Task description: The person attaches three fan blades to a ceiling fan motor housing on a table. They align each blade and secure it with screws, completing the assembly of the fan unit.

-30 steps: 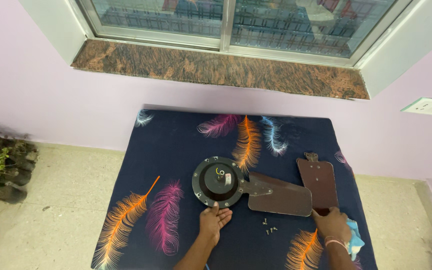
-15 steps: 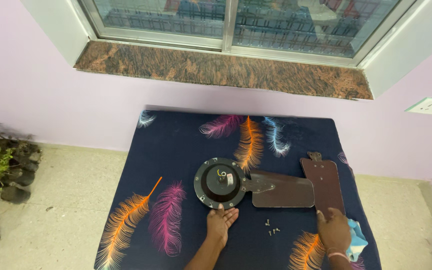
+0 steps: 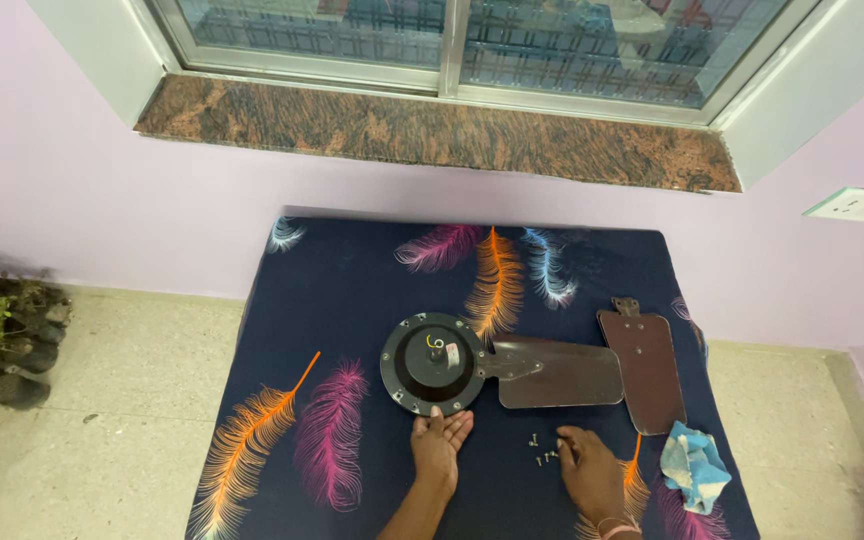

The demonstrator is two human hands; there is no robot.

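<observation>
— Two hands sit nearest us. Our left hand [image 3: 440, 443] lies flat, fingers together, touching the near rim of the round black fan motor [image 3: 434, 364] at the table's middle.

— And the right?

— Our right hand [image 3: 588, 472] rests palm down, fingertips loosely curled at the small screws [image 3: 542, 452] on the feather-print cloth [image 3: 352, 300]; it pinches nothing we can see.

— Beyond them?

— One brown blade [image 3: 555, 371] meets the motor; a second blade [image 3: 642, 368] lies loose beside it, a blue rag [image 3: 694, 464] near. We judge it best to steady the motor and lift one screw at a time.
</observation>
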